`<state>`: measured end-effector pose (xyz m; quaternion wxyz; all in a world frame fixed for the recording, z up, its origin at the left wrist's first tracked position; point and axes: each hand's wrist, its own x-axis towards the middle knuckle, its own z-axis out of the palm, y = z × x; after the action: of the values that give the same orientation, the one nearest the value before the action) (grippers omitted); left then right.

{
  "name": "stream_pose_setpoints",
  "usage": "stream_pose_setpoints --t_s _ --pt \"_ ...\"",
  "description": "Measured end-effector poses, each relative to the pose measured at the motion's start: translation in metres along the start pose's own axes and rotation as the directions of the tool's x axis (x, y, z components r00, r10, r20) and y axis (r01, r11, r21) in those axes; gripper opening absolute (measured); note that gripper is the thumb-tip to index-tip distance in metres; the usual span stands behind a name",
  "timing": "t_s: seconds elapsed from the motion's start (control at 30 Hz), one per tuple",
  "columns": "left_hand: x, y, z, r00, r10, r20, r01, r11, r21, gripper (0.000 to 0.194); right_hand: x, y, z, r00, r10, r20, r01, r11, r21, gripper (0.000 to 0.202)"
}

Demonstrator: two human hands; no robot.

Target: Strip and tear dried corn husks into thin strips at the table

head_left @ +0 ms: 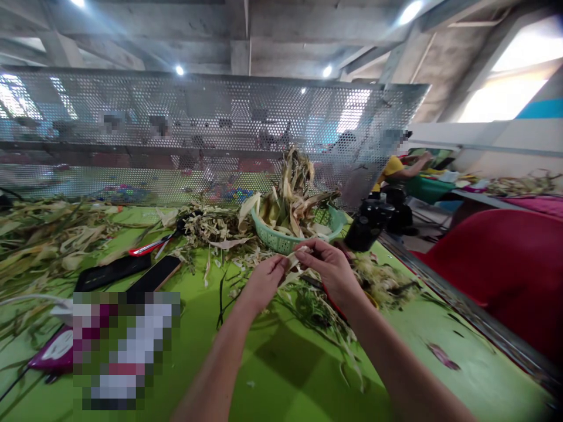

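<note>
Between my two hands, above the green tabletop [281, 375], is a pale strip of corn husk [295, 261]. My left hand [267, 282] pinches its lower end with thumb and fingers. At the other end, my right hand [329, 266] has its fingertips closed on the same strip. Just beyond them stands a light green plastic basket [281, 239] heaped with dry corn husks [292, 199]. Green and pale plant scraps [316, 308] lie under my wrists, along with a dark tool partly hidden by my right hand.
Husks [65, 240] pile up at left. Near them lie a red cutter [149, 246], dark flat objects [153, 276] and a purple device [53, 351]. A black object [368, 224] stands right of the basket. Behind rises a perforated metal screen [197, 129]; a red chair [497, 264] is at right. A person in yellow [393, 168] works beyond.
</note>
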<state>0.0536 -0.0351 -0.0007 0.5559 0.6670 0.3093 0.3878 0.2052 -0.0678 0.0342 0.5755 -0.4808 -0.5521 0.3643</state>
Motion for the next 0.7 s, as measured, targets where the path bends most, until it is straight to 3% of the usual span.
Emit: stream_pose_setpoints --t_s 0.13,0.23,0.4,0.53,0.6,0.7 --pt "-0.002 0.005 0.0 1.0 0.015 0.016 -0.016 1.0 0.014 0.037 -0.001 0.0 0.001 1.0 0.002 -0.004 -0.002 1.0 -0.029 0.026" --pt "-0.002 0.005 -0.001 0.997 0.055 -0.055 -0.049 0.993 0.112 0.034 0.0 0.003 0.001 1.0 -0.003 -0.017 0.003 0.999 -0.044 0.032" --pt "-0.002 0.0 0.001 0.975 0.152 -0.165 -0.072 0.91 0.408 0.029 0.0 0.008 0.0 0.99 -0.135 -0.035 0.124 0.967 -0.221 0.025" --pt "-0.003 0.0 0.006 0.971 0.179 -0.161 -0.081 0.871 0.484 0.029 -0.002 0.01 0.001 0.967 -0.24 -0.088 0.187 0.9 -0.393 0.017" --pt "-0.003 0.001 0.007 0.97 0.18 -0.164 -0.08 0.872 0.482 0.027 -0.003 0.01 0.001 0.964 -0.251 -0.091 0.196 0.896 -0.399 0.016" --pt "-0.003 0.001 0.006 0.971 0.157 -0.178 -0.06 0.889 0.453 0.026 -0.002 0.01 0.001 0.981 -0.183 -0.058 0.161 0.948 -0.274 0.027"
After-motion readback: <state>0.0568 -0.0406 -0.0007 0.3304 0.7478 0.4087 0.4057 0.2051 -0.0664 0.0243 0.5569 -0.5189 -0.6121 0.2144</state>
